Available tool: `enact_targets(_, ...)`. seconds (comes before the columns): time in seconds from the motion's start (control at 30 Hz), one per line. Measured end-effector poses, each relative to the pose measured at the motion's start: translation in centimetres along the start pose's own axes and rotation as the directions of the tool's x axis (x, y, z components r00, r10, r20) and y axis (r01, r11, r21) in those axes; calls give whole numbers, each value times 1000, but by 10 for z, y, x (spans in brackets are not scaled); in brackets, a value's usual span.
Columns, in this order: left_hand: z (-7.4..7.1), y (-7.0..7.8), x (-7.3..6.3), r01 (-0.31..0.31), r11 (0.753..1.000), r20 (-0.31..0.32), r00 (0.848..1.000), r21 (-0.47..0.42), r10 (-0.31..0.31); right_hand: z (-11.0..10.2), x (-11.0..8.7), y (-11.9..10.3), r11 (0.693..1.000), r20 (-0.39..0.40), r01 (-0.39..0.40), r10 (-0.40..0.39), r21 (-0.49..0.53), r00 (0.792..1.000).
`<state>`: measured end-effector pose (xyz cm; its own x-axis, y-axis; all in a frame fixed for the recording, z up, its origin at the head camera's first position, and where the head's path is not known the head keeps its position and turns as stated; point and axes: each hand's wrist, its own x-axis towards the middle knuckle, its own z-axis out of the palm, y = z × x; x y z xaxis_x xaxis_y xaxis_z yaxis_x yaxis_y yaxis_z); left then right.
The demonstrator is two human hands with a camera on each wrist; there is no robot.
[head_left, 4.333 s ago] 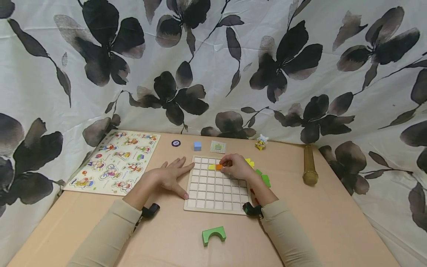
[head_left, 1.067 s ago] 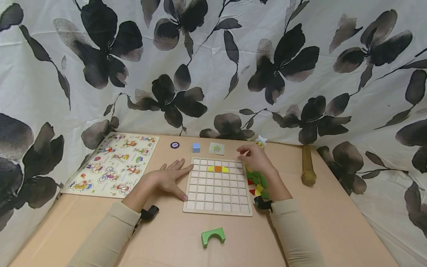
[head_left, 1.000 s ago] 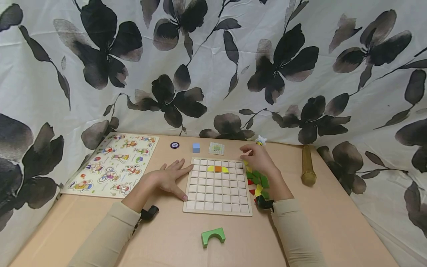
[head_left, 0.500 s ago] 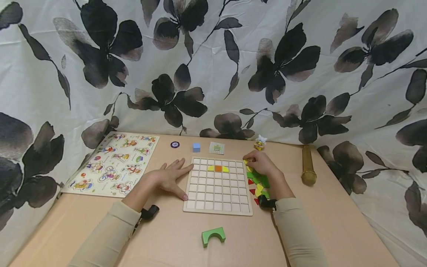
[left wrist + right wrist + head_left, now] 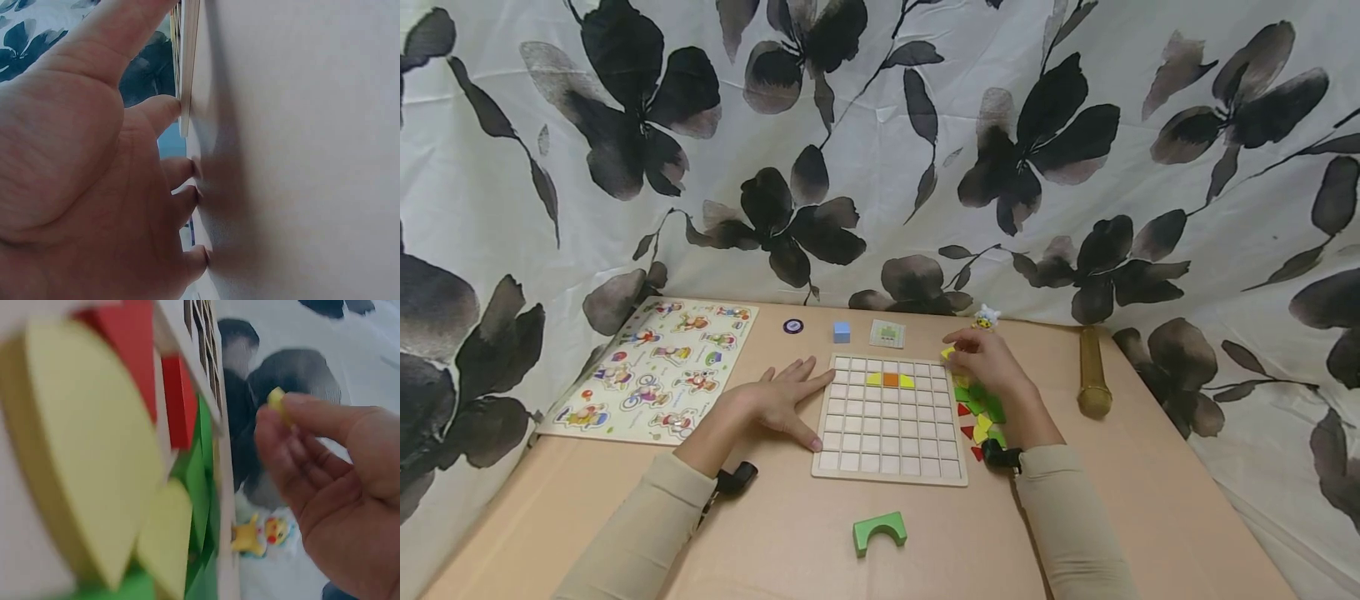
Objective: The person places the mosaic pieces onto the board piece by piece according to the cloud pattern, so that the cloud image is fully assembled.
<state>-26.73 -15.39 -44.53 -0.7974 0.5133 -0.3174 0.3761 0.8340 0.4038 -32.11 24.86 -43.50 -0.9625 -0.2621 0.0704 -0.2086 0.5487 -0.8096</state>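
Note:
A wooden grid board (image 5: 890,479) lies in the middle of the table; an orange piece (image 5: 891,380) sits between two yellow pieces (image 5: 907,382) near its far side. My left hand (image 5: 778,404) is spread flat at the board's left edge, thumb and index finger touching its frame; the left wrist view shows the fingertips on the tabletop. Beyond the board's far right corner, my right hand (image 5: 988,360) pinches a small yellow block (image 5: 277,398) between thumb and fingertips, raised off the table. Under that hand lie loose red pieces (image 5: 178,403), green pieces (image 5: 976,400) and yellow pieces (image 5: 94,444).
Along the back stand a round dark token (image 5: 793,327), a blue cube (image 5: 841,332), a patterned card (image 5: 887,334) and a toy figure (image 5: 987,317). A picture board (image 5: 655,367) lies left, a gold cylinder (image 5: 1094,375) right, a green arch block (image 5: 879,531) in front.
My right hand has left the orange piece, beside which a second yellow piece now sits. It dipped to the loose pieces and rose with a yellow block. The left hand has stayed put.

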Motion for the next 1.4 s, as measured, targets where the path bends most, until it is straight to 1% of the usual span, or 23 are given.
enact_targets(0.03,-3,4,-4,3,1000,6,1000,-9,-3,1,0,-4,999,20,24,-24,23,1000)
enact_targets(0.07,-2,2,-4,-15,1000,0,1000,-22,15,3,1,-8,998,36,50,-51,28,998)
enact_targets(0.1,-4,4,-5,-22,999,2,1000,-28,22,4,2,-12,997,55,73,-75,37,996)
enact_targets(0.2,-7,7,-10,-50,997,0,999,-51,50,11,3,-23,989,96,150,-151,15,984)
enact_targets(0.23,-6,5,-9,-63,997,-7,998,-53,63,14,3,-28,987,108,161,-162,20,981)
enact_targets(0.27,-7,6,-10,-62,997,-6,998,-54,62,17,4,-32,984,116,175,-176,17,978)
enact_targets(0.3,-10,11,-14,-48,997,6,999,-55,48,20,5,-36,983,127,181,-182,23,975)
enact_targets(0.43,-11,12,-14,-35,999,12,999,-27,35,36,10,-50,978,196,202,-209,56,958)
enact_targets(0.47,-12,14,-15,-26,999,19,999,-25,26,41,12,-52,975,216,216,-223,56,951)
enact_targets(0.53,-10,13,-13,-23,999,18,1000,-24,23,49,17,-57,971,257,233,-239,54,936)
enact_targets(0.67,-8,8,-10,-34,998,8,999,-47,35,64,25,-64,964,307,265,-254,7,917)
enact_targets(0.77,-6,3,-6,-45,998,1,999,-50,45,73,28,-69,960,326,279,-252,-38,911)
enact_targets(0.93,-1,-3,1,-31,999,-4,1000,-34,31,87,31,-77,944,352,308,-251,-116,902)
enact_targets(1.0,0,-2,0,-17,1000,-2,1000,-24,17,92,31,-81,926,366,344,-270,-153,890)
enact_targets(1.07,0,-2,0,-15,1000,-5,1000,-25,15,97,31,-85,899,385,390,-294,-200,875)
enact_targets(1.17,-4,3,-5,-29,999,1,1000,-46,30,105,31,-89,851,416,455,-326,-261,849)
enact_targets(1.2,-3,3,-5,-37,998,-1,999,-51,37,107,31,-89,838,426,469,-330,-278,843)
enact_targets(1.3,-4,3,-6,-46,997,-1,999,-55,46,110,30,-91,810,455,501,-338,-305,824)
enact_targets(1.37,-3,1,-5,-51,998,-3,999,-47,51,110,29,-92,787,477,533,-356,-310,804)
enact_targets(1.4,-2,0,-4,-48,998,-3,999,-46,48,109,28,-92,770,489,559,-376,-307,787)
